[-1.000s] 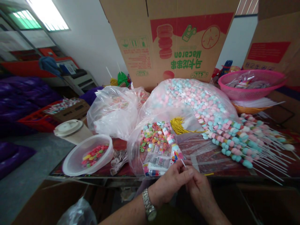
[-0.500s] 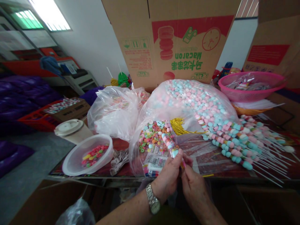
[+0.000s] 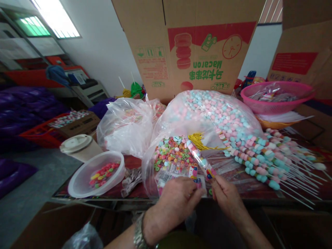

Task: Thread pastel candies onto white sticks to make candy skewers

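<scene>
My right hand (image 3: 226, 196) pinches the lower end of a marshmallow skewer (image 3: 197, 156) in a clear printed wrapper. The skewer slants up to the left, over the loose candy rings (image 3: 172, 150). My left hand (image 3: 178, 194), with a metal watch at the wrist, is apart from the skewer. Its fingers curl down over the printed clear bags (image 3: 167, 173); what they hold, if anything, is hidden. Just behind the skewer lies a bundle of gold twist ties (image 3: 196, 141).
Bare marshmallow skewers (image 3: 261, 157) are piled on the right, below a pink basket (image 3: 277, 98). Behind stand a large bag of marshmallows (image 3: 220, 110) and a cardboard box (image 3: 153, 31). On the left are a plastic bowl (image 3: 77, 180) with candy rings and a lidded cup (image 3: 85, 152).
My left hand has let go of the wrapped skewer and moved left and down. My right hand has shifted right with the skewer, which now shows more of its length.
</scene>
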{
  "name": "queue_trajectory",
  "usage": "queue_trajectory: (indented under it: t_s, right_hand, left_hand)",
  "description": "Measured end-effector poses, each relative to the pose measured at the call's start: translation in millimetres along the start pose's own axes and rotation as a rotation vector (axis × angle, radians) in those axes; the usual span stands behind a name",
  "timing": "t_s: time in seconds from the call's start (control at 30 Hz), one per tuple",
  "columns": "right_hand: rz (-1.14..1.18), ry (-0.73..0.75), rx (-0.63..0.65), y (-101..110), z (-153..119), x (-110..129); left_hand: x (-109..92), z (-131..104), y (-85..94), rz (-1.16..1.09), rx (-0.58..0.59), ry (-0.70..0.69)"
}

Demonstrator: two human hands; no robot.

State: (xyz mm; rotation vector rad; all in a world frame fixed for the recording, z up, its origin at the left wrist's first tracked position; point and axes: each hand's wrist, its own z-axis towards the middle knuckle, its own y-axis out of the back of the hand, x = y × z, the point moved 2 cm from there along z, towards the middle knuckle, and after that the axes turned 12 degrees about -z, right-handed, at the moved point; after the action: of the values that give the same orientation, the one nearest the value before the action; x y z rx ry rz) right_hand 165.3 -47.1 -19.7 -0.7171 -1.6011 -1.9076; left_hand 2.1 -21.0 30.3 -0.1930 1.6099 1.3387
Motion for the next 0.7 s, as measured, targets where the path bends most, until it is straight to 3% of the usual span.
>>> queue_trajectory:
  t_s: [0.07,0.1,0.17,0.23,0.33,0.4,0.47,0.53,0.6,0.63,0.7]
  right_hand:
    - [-0.024,0.067,0.059,16.2,3.4,0.3]
    - [-0.031,0.117,0.105,22.9,4.1,2.2]
    - [-0.045,0.21,0.207,32.2,4.0,7.5]
    - [-0.078,0.275,0.279,36.7,3.2,11.9]
    - [-0.206,0.351,0.322,39.2,5.0,13.9]
    - [-0.287,0.414,0.3,41.6,9.2,12.6]
    - [-0.29,0.429,0.149,46.8,14.5,9.3]
    - [-0.202,0.298,-0.099,51.1,17.9,2.9]
    - [-0.012,0.071,-0.197,45.3,16.5,-4.4]
    - [0.114,-0.022,-0.134,36.9,14.4,-6.3]
    - [0.347,-0.115,0.109,14.6,8.4,-3.9]
  left_hand:
    - [-5.2,4.7,27.8,0.352,-0.23,-0.147]
    - [-7.3,8.4,37.1,0.498,-0.272,-0.22]
    - [-8.8,16.1,44.0,0.646,-0.178,-0.351]
    - [-6.6,20.3,38.6,0.618,0.028,-0.398]
    - [-0.3,18.3,20.9,0.448,0.213,-0.297]
    - [3.7,15.4,10.4,0.306,0.221,-0.179]
    - [6.2,14.2,3.6,0.063,0.179,-0.062]
    - [7.1,15.4,0.1,-0.288,0.103,0.049]
    - [6.8,17.3,-2.6,-0.597,0.042,0.158]
    - [6.3,17.9,-4.1,-0.69,0.032,0.205]
    - [6.1,17.4,-7.0,-0.742,0.044,0.267]
